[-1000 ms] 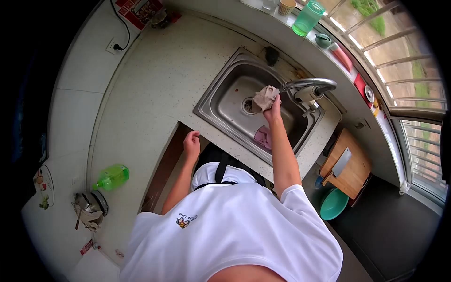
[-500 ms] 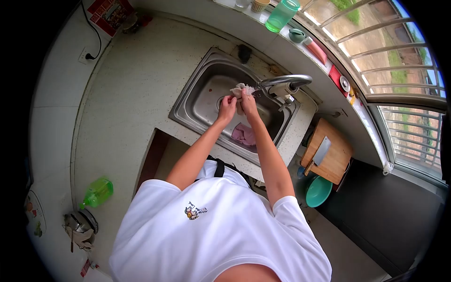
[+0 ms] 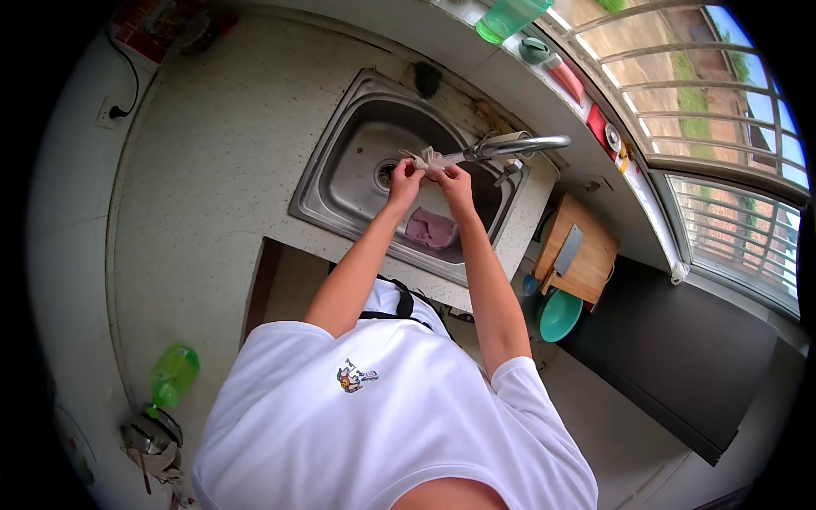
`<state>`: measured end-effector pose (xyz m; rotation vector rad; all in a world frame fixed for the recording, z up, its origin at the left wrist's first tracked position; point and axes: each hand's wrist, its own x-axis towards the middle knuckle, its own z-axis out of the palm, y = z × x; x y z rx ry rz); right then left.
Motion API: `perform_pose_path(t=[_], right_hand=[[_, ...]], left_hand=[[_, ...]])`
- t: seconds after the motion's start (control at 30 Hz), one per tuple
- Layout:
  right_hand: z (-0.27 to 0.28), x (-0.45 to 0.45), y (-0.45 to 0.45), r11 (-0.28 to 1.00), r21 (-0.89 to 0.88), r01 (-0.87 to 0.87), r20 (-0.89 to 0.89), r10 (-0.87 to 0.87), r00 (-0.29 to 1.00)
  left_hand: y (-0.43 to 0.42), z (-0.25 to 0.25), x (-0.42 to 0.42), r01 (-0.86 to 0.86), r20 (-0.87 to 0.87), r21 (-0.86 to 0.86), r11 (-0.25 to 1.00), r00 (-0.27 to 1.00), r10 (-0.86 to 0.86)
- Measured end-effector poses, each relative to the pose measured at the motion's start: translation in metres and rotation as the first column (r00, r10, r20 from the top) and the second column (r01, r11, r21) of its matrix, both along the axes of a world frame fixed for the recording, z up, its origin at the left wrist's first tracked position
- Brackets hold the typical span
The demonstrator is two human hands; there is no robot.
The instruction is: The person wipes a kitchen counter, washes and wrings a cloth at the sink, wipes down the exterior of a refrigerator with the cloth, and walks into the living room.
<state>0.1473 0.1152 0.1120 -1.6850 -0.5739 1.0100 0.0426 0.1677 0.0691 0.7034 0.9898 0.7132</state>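
Note:
Over the steel sink [image 3: 327, 183], my left hand [image 3: 404, 182] and my right hand [image 3: 454, 184] are close together, both closed on a bunched beige cloth [image 3: 427, 161]. My left fingers pinch its left part, my right fingers its right part. Just beyond the cloth is the end of the curved chrome faucet [image 3: 510, 148]. A pink cloth [image 3: 431, 229] lies in the basin below my right wrist. To the left of it, the drain [image 3: 384, 175] shows beside my left hand.
A cleaver [image 3: 568, 249] rests on a wooden cutting board [image 3: 595, 246] at the right, above a teal bowl [image 3: 561, 316]. A green bottle [image 3: 175, 374] lies on the left counter [image 3: 191, 212]. Several items line the sill, including a green jar [image 3: 510, 19].
My hands have moved a little apart, and the beige cloth is now stretched and bunched between them. The whole view has shifted slightly; the pink cloth stays in the basin.

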Motion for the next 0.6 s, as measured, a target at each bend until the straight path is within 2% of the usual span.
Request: perform_pose_path(t=[0.03,0.07,0.1,0.17,0.2,0.23,0.27,0.3,0.4,0.43,0.5,0.53,0.57,0.6], right_hand=[[0.001,-0.003,-0.001,0.999,-0.019,-0.028,0.098,0.03,0.995],[0.001,-0.004,0.001,0.999,-0.025,-0.028,0.1,0.03,0.995],[-0.006,-0.003,0.002,0.999,-0.038,0.028,0.169,-0.021,0.985],[-0.019,0.0,0.003,0.988,-0.045,0.147,0.255,-0.131,0.958],[-0.037,0.006,0.003,0.967,-0.008,0.255,0.199,-0.248,0.948],[-0.031,0.005,0.004,0.949,-0.023,0.315,0.075,-0.313,0.947],[-0.025,0.006,0.004,0.927,-0.045,0.373,-0.049,-0.375,0.926],[-0.024,0.01,0.002,0.972,0.0,0.237,0.149,-0.234,0.961],[-0.025,0.006,0.008,0.982,0.026,0.187,0.125,-0.188,0.974],[-0.023,0.004,0.009,0.982,0.023,0.185,0.127,-0.186,0.974],[-0.022,-0.002,0.015,0.949,0.023,0.315,-0.156,-0.308,0.939],[-0.027,-0.004,0.014,0.949,0.02,0.315,-0.156,-0.308,0.938],[-0.031,-0.005,0.013,0.978,0.047,0.201,-0.101,-0.196,0.975],[-0.034,-0.007,0.011,0.994,0.066,0.084,-0.042,-0.081,0.996]], left_hand=[[-0.001,0.0,-0.001,0.009,0.06,0.001,1.0,0.998,-0.009],[-0.001,-0.001,-0.003,0.016,0.119,0.005,1.0,0.993,-0.016],[-0.001,-0.001,-0.007,0.015,0.122,-0.002,1.0,0.992,-0.015],[-0.001,-0.002,-0.02,0.037,0.199,-0.125,0.991,0.98,-0.011],[0.0,-0.007,-0.028,0.032,0.198,-0.136,0.99,0.98,-0.005],[0.003,-0.013,-0.037,-0.031,0.185,-0.254,0.967,0.979,0.08],[0.005,-0.019,-0.045,-0.093,0.162,-0.365,0.926,0.973,0.161],[0.007,-0.021,-0.051,-0.16,0.045,-0.359,0.919,0.981,0.189],[0.012,-0.011,-0.076,-0.089,-0.179,-0.465,0.881,0.984,0.004],[0.01,-0.027,-0.081,-0.089,-0.178,-0.469,0.879,0.984,0.005],[0.004,-0.061,-0.085,0.093,-0.185,-0.396,0.913,0.966,-0.178],[-0.001,-0.069,-0.078,0.092,-0.186,-0.399,0.912,0.966,-0.179],[-0.008,-0.076,-0.065,0.02,-0.518,-0.117,0.993,0.852,-0.079],[-0.014,-0.078,-0.053,0.045,-0.753,0.183,0.982,0.649,0.111]])
